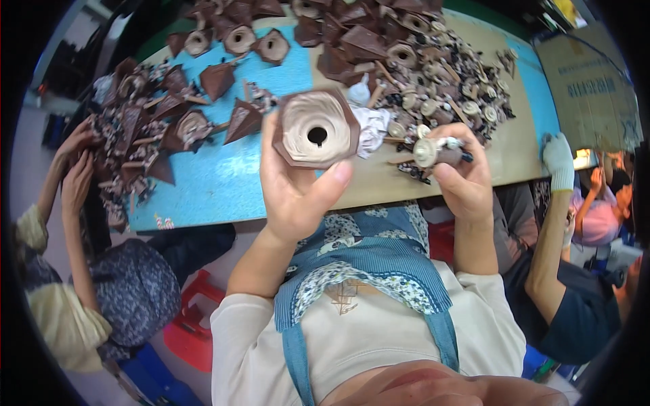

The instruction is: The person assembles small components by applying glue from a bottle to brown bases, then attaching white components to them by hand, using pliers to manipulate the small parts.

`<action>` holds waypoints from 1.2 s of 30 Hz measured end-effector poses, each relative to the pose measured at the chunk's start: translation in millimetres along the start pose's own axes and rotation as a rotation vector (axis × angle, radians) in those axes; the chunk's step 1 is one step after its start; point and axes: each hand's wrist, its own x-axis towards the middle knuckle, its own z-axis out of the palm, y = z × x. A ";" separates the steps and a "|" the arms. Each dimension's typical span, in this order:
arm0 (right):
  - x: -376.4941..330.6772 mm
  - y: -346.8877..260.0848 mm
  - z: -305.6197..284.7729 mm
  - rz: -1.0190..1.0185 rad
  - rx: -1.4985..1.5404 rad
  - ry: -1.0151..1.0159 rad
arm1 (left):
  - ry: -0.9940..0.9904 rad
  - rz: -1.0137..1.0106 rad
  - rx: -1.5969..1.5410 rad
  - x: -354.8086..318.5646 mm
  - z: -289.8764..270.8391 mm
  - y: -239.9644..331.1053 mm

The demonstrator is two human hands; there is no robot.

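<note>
My left hand (292,193) is closed around a brown faceted, cone-like piece (298,122). Its cream-coloured recessed end faces up, with a dark keyhole-shaped opening at the centre. Between the thumb and fingers of my right hand (468,183) is a small figurine part (426,153) with a round cream disc at one end and dark and white bits at the other. Both pieces are held apart from each other, over the near edge of the table. Just beyond my hands lies a crumpled white cloth (374,132).
A heap of small figurine parts (433,88) spreads across the table (217,193) beyond my right hand. Brown faceted pieces (362,44) crowd the far side. At left, a co-worker's hands (78,166) touch another pile. A gloved co-worker's hand (558,161) and a cardboard box (589,88) are at right.
</note>
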 end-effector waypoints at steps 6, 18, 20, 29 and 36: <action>-5.5 7.9 12.3 0.056 0.029 -0.031 | -0.159 -0.337 0.062 -19.1 5.8 -21.0; -19.7 5.1 8.8 0.264 -0.012 0.060 | -0.158 -0.230 0.419 -30.3 18.2 -35.0; -18.4 2.7 8.2 0.381 0.137 0.085 | -0.215 -0.209 0.457 -20.3 15.5 -31.5; 13.9 -24.1 8.1 -0.215 -0.655 -0.288 | -0.447 -0.520 0.128 -14.2 -4.7 -26.7; 31.4 -41.3 34.0 -0.379 -1.066 -0.543 | -0.497 -0.413 0.221 -14.4 4.9 -27.3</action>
